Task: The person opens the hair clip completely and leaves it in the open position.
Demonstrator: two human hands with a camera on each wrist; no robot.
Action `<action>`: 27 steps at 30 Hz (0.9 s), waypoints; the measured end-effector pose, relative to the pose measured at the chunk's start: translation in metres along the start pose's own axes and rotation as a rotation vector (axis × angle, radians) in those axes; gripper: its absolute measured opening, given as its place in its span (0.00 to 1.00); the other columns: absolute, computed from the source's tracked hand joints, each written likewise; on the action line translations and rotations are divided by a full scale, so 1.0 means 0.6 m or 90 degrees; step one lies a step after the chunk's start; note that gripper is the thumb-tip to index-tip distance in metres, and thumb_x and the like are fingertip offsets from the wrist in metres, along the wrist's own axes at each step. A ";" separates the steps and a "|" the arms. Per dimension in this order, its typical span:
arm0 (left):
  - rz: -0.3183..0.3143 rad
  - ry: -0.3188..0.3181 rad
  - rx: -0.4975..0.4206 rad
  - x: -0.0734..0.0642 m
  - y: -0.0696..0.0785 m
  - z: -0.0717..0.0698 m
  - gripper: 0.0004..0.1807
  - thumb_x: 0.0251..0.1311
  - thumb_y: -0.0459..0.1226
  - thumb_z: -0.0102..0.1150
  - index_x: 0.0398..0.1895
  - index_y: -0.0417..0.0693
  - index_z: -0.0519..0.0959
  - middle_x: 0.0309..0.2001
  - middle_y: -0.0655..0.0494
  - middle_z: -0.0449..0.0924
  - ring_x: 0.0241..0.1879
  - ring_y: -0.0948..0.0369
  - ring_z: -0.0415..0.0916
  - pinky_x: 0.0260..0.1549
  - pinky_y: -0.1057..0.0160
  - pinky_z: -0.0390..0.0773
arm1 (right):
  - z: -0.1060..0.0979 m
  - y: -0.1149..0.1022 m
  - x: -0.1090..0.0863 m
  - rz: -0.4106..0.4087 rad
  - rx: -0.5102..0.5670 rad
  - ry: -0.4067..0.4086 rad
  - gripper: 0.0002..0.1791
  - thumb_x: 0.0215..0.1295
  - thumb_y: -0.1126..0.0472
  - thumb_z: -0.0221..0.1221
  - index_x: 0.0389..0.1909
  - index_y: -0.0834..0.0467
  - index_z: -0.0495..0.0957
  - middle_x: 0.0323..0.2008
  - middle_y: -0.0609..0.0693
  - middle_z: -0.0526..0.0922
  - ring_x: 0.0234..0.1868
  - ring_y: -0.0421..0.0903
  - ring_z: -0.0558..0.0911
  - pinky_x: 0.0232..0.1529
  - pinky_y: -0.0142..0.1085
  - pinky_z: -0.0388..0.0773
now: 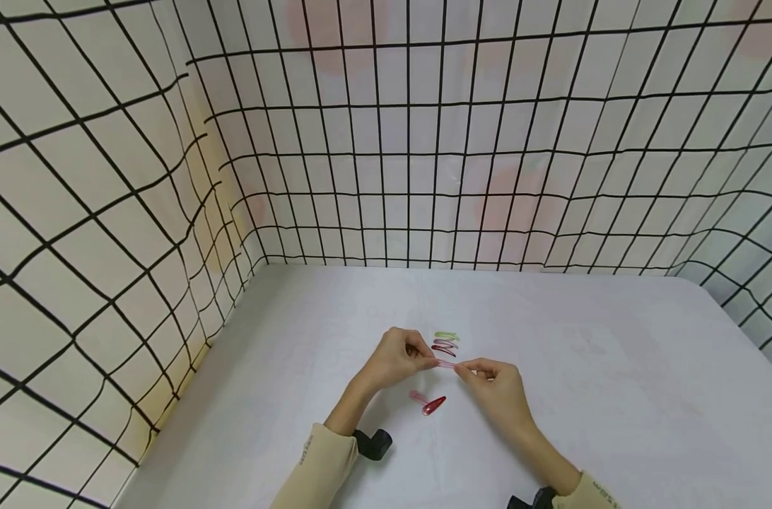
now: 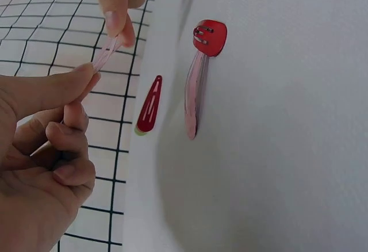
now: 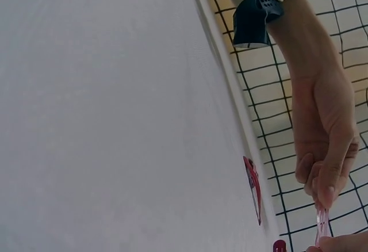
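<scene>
Both hands pinch a pale pink snap hair clip (image 1: 446,364) above the table, one at each end. My left hand (image 1: 399,357) has thumb and forefinger on one end; my right hand (image 1: 497,389) grips the other. Up close in the left wrist view, the clip (image 2: 105,55) stretches between the fingertips. Just beyond the hands lie a green hair clip (image 1: 446,334), a pinkish one (image 1: 445,343) and a dark red one (image 1: 444,350) in a row. Nearer my body, a glossy red hair clip (image 1: 433,406) touches or overlaps a pink one (image 1: 418,396).
A white-covered table (image 1: 583,353) lies under the hands. Black wire grid (image 1: 408,152) rises along its back and both sides, with pale sheeting behind. Each wrist wears a black camera mount (image 1: 375,444) over or beside a beige sleeve (image 1: 319,466).
</scene>
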State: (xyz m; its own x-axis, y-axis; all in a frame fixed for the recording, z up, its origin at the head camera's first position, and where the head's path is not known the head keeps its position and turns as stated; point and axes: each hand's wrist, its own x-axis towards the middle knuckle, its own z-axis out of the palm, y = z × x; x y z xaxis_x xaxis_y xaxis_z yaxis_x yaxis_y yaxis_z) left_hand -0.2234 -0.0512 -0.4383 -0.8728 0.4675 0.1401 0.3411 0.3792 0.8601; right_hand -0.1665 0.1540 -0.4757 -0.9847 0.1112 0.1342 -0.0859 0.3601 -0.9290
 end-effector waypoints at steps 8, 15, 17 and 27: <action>0.028 -0.009 0.015 0.003 -0.006 0.000 0.04 0.55 0.29 0.73 0.25 0.41 0.87 0.25 0.53 0.81 0.22 0.71 0.64 0.23 0.74 0.63 | -0.002 0.003 0.003 0.014 -0.001 -0.016 0.08 0.62 0.57 0.70 0.36 0.58 0.90 0.15 0.41 0.61 0.18 0.33 0.58 0.19 0.26 0.53; 0.046 -0.005 0.022 0.004 -0.009 0.000 0.03 0.56 0.29 0.72 0.26 0.41 0.87 0.26 0.52 0.82 0.22 0.72 0.63 0.24 0.74 0.63 | -0.001 0.000 0.004 0.006 0.005 -0.004 0.07 0.61 0.58 0.71 0.33 0.57 0.90 0.15 0.42 0.61 0.18 0.33 0.59 0.20 0.27 0.55; 0.049 -0.002 0.024 0.005 -0.011 0.001 0.03 0.56 0.29 0.72 0.26 0.42 0.88 0.27 0.52 0.83 0.23 0.71 0.64 0.24 0.74 0.63 | -0.001 0.001 0.004 0.003 0.010 0.000 0.06 0.60 0.58 0.72 0.33 0.57 0.90 0.14 0.42 0.61 0.18 0.33 0.59 0.20 0.27 0.55; 0.048 0.000 0.010 0.006 -0.016 -0.002 0.02 0.55 0.28 0.71 0.28 0.41 0.90 0.29 0.50 0.85 0.26 0.71 0.68 0.26 0.73 0.66 | -0.003 0.000 0.003 0.021 0.034 -0.004 0.09 0.59 0.56 0.73 0.33 0.58 0.90 0.15 0.42 0.60 0.19 0.33 0.59 0.21 0.27 0.55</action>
State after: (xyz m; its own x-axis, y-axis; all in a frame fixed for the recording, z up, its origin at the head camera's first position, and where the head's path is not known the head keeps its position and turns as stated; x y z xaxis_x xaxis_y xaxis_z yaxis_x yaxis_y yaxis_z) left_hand -0.2302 -0.0542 -0.4454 -0.8441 0.4959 0.2041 0.4115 0.3549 0.8394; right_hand -0.1681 0.1557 -0.4751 -0.9880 0.1170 0.1006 -0.0604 0.3069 -0.9498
